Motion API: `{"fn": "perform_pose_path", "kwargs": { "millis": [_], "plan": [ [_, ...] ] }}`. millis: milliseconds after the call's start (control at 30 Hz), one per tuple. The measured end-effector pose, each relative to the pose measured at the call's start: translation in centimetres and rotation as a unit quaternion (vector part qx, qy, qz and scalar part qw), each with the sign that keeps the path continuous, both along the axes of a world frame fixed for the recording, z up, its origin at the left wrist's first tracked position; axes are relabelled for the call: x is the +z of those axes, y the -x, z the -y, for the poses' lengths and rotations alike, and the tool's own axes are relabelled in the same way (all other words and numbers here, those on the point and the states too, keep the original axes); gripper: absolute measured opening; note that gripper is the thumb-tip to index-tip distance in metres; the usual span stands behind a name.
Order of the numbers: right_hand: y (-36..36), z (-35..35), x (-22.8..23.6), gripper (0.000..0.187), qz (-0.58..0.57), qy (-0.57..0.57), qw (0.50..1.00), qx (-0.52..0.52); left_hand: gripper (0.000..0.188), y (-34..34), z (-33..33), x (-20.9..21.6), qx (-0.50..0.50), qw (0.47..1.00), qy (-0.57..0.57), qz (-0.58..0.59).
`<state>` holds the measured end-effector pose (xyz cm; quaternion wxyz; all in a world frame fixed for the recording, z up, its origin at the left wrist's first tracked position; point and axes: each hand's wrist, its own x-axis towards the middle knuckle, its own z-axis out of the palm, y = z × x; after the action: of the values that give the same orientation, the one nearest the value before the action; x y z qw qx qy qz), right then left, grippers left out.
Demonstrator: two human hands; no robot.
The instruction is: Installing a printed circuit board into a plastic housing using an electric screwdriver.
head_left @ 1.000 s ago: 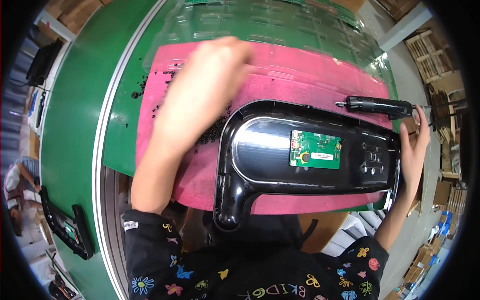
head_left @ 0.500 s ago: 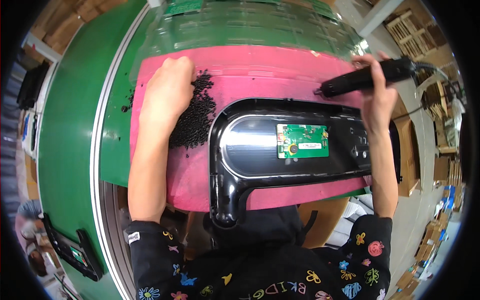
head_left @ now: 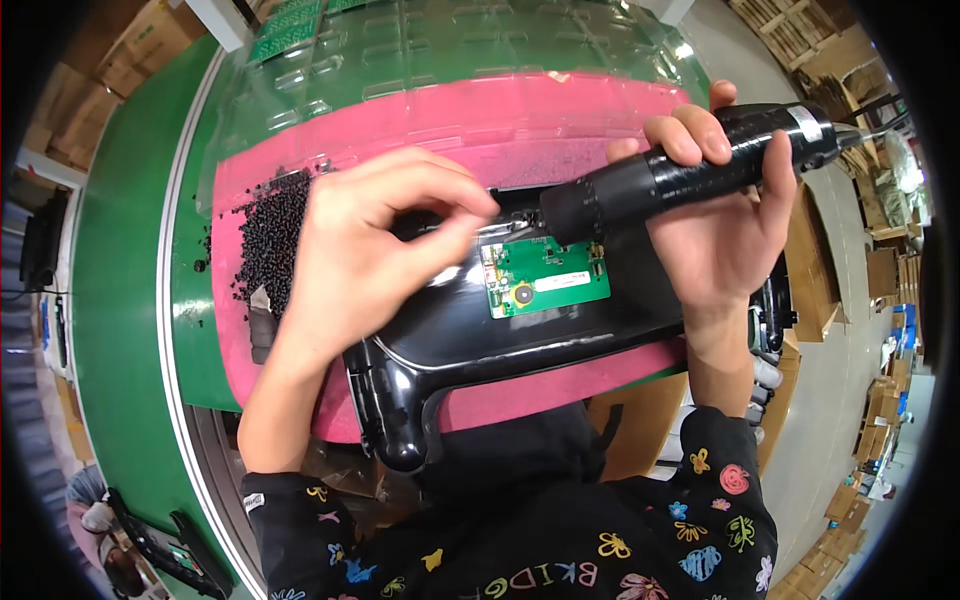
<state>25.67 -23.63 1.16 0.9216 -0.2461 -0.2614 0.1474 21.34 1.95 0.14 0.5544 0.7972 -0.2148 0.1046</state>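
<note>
My right hand (head_left: 720, 220) is wrapped around a black electric screwdriver (head_left: 660, 185), whose front end points left over a green circuit board (head_left: 555, 283). The board lies on a glossy black plastic housing (head_left: 450, 330). My left hand (head_left: 370, 240) is closed in a pinch, thumb against forefinger, left of the screwdriver's front end and above the housing. Whatever those fingertips hold is too small or hidden to make out. To the left of that hand, a heap of small black screws (head_left: 270, 230) is spread on the pink mat (head_left: 560, 385).
Behind the mat's working area stands a clear plastic compartment tray (head_left: 400, 110), with green circuit boards (head_left: 290, 25) at its far left. A cable (head_left: 875, 130) trails from the screwdriver. Another black housing (head_left: 165, 545) lies lower left, near another person. Cardboard boxes stand right.
My left hand has left the screw heap and moved right, over the housing. My right hand has brought the screwdriver left, over the circuit board. The view has shifted slightly.
</note>
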Motion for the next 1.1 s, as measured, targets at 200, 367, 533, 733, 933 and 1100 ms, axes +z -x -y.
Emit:
{"fn": "perform_pose_path", "kwargs": {
  "millis": [200,367,533,733,933,1100],
  "plan": [
    [0.7,0.6,-0.5,0.046,0.034,-0.004,0.999,0.021,0.016,0.7,1.3,-1.5,-0.064,0.991,0.101,-0.056],
    [1.2,1.5,0.7,0.049,0.092,-0.007,0.996,-0.017,0.023,0.6,1.8,-1.6,-0.083,0.958,0.206,-0.181],
    [1.6,0.6,-0.2,0.051,0.095,-0.009,0.995,-0.034,0.027,1.0,1.4,-1.9,-0.106,0.957,0.193,-0.191],
    [1.5,0.6,-0.4,0.051,0.108,0.015,0.994,-0.020,0.028,0.9,1.7,-1.8,-0.094,0.951,0.203,-0.211],
    [1.8,0.7,0.0,0.050,0.127,0.032,0.991,-0.022,0.025,0.9,1.6,-1.7,-0.117,0.939,0.227,-0.232],
    [1.6,0.7,0.2,0.048,0.162,0.071,0.984,-0.010,0.029,1.1,2.0,-1.7,-0.124,0.943,0.212,-0.224]
  ]
}}
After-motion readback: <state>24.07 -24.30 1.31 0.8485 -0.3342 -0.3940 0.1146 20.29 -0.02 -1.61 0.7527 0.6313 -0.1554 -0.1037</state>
